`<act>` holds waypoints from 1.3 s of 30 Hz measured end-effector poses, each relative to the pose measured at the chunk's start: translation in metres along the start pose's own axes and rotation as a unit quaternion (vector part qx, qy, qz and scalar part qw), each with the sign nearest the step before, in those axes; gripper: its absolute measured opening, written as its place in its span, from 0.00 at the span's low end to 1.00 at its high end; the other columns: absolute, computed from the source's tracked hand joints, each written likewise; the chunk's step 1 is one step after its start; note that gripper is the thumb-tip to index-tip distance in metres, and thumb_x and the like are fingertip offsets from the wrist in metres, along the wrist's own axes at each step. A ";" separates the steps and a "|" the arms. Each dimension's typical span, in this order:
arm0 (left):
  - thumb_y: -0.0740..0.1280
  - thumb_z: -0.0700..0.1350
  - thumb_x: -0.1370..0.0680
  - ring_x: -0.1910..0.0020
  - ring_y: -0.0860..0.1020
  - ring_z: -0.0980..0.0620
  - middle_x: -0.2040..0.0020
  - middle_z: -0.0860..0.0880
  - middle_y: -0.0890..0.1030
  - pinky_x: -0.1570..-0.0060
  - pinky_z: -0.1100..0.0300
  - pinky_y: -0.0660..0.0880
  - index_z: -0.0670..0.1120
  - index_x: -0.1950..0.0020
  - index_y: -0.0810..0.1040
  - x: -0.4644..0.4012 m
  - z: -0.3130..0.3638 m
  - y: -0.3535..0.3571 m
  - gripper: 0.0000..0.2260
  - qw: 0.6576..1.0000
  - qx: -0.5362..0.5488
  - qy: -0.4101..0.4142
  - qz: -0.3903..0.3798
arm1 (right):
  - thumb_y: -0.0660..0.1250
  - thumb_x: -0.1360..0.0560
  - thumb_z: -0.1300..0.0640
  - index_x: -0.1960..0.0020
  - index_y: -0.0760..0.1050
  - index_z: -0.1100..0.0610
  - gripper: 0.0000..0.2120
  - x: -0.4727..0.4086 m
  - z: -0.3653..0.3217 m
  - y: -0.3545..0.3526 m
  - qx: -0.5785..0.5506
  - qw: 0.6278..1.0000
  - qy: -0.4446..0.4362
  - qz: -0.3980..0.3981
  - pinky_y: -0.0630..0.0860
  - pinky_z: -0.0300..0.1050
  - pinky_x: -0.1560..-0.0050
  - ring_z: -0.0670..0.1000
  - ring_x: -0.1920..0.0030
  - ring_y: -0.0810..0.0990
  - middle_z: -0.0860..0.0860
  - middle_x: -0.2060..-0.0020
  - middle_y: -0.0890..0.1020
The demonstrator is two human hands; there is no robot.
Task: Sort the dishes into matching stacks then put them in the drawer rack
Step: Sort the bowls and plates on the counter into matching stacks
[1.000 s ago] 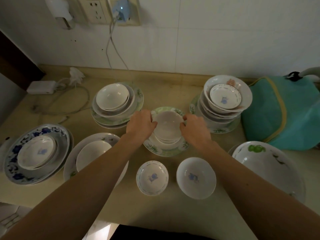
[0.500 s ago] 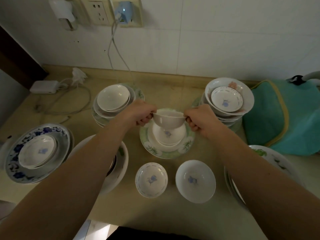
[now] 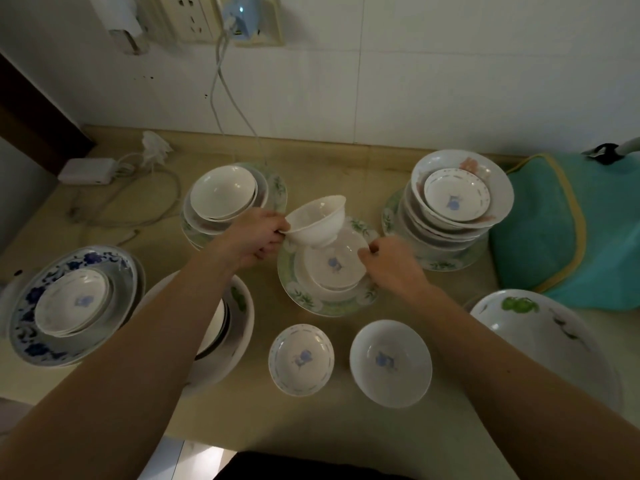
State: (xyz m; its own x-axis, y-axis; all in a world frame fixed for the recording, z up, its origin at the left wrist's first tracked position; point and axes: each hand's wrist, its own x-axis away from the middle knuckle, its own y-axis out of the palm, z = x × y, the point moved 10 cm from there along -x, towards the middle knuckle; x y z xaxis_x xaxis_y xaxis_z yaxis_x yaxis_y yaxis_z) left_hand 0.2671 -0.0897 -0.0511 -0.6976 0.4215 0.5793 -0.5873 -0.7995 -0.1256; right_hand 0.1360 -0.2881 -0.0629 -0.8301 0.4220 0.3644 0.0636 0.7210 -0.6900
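Plain white bowl (image 3: 317,221) — now lifted clear by left hand (image 3: 258,239) alone, pinched at its rim, tilted above the blue-motif bowl (image 3: 334,268); right hand (image 3: 391,263) released (fingers loosely curled) — restacking pending.

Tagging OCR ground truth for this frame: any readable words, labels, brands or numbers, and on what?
None readable.
Dishes carry pictures only: a blue motif in the bowl on the green-rimmed plate, green leaves on that plate.
White power adapter: no print can be made out.
Wall socket: no marking legible.
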 end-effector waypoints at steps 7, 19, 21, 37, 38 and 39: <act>0.59 0.34 0.18 0.82 0.58 0.56 0.77 0.51 0.60 0.83 0.67 0.54 0.45 0.64 0.65 0.003 0.001 0.011 0.15 0.998 0.063 0.005 0.000 | 0.59 0.19 0.63 0.59 0.77 0.63 0.13 -0.004 -0.001 0.004 -0.059 0.998 0.014 -0.007 0.82 0.48 0.72 0.52 0.75 0.83 0.60 0.69 0.84; 0.59 0.34 0.20 0.79 0.58 0.54 0.76 0.50 0.62 0.80 0.65 0.54 0.44 0.58 0.69 0.005 0.029 0.021 0.09 0.998 0.012 0.058 0.005 | 0.60 0.23 0.65 0.62 0.80 0.67 0.13 -0.010 -0.018 -0.029 -0.132 0.990 0.035 -0.013 0.76 0.40 0.75 0.54 0.74 0.83 0.58 0.72 0.84; 0.60 0.34 0.20 0.80 0.60 0.55 0.76 0.51 0.64 0.79 0.65 0.55 0.42 0.54 0.72 0.004 0.032 0.023 0.05 0.997 -0.025 0.072 0.006 | 0.60 0.22 0.65 0.61 0.80 0.68 0.14 -0.010 -0.021 -0.031 -0.138 0.990 0.025 -0.010 0.75 0.40 0.76 0.54 0.75 0.83 0.59 0.72 0.84; 0.58 0.43 0.15 0.50 0.83 0.44 0.42 0.43 0.78 0.60 0.49 0.84 0.46 0.31 0.73 0.010 0.025 0.028 0.13 0.995 -0.034 0.093 -0.006 | 0.59 0.16 0.61 0.60 0.80 0.64 0.17 0.003 -0.034 -0.030 -0.179 0.982 -0.028 0.053 0.75 0.40 0.74 0.50 0.76 0.81 0.57 0.71 0.83; 0.58 0.42 0.15 0.50 0.83 0.44 0.42 0.42 0.78 0.59 0.49 0.85 0.46 0.33 0.74 0.009 0.026 0.028 0.11 0.995 -0.028 0.093 -0.008 | 0.59 0.16 0.61 0.59 0.80 0.63 0.16 0.003 -0.034 -0.030 -0.180 0.982 -0.029 0.052 0.75 0.39 0.74 0.49 0.75 0.81 0.57 0.71 0.83; 0.59 0.42 0.15 0.49 0.83 0.45 0.42 0.42 0.79 0.58 0.49 0.85 0.46 0.34 0.75 0.009 0.027 0.028 0.10 0.995 -0.024 0.093 -0.012 | 0.59 0.16 0.61 0.59 0.79 0.62 0.16 0.004 -0.034 -0.031 -0.182 0.982 -0.030 0.051 0.76 0.39 0.74 0.49 0.75 0.81 0.57 0.71 0.83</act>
State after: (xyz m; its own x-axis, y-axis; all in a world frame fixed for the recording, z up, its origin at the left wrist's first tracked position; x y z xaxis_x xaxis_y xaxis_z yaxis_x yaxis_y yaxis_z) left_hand 0.2557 -0.1200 -0.0280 -0.7448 0.5156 0.4235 -0.6203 -0.7689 -0.1549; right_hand 0.1499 -0.2904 -0.0191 -0.8393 0.4769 0.2611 0.3322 0.8300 -0.4481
